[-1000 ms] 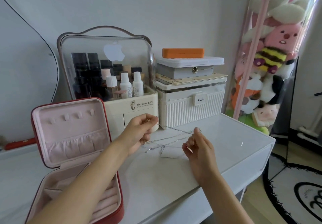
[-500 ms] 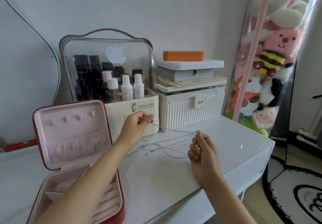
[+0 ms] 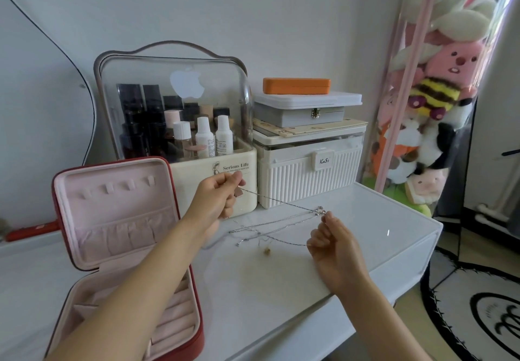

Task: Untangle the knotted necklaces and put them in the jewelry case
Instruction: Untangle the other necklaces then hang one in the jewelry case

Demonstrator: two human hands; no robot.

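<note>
The left hand (image 3: 218, 196) and right hand (image 3: 334, 244) each pinch the thin silver necklace chains (image 3: 277, 227), stretched taut between them; light, limp and snag-prone, probably best held beside the knot.

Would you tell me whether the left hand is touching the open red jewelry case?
Apart. The head view shows the left hand raised, pinching a necklace chain, with white table between it and the jewelry case.

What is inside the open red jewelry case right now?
The red jewelry case shows only pink lining: lid hooks, a gathered pocket, ring rolls. No necklace is visible inside. The left forearm covers part of the base, so that part can't be checked.
</note>
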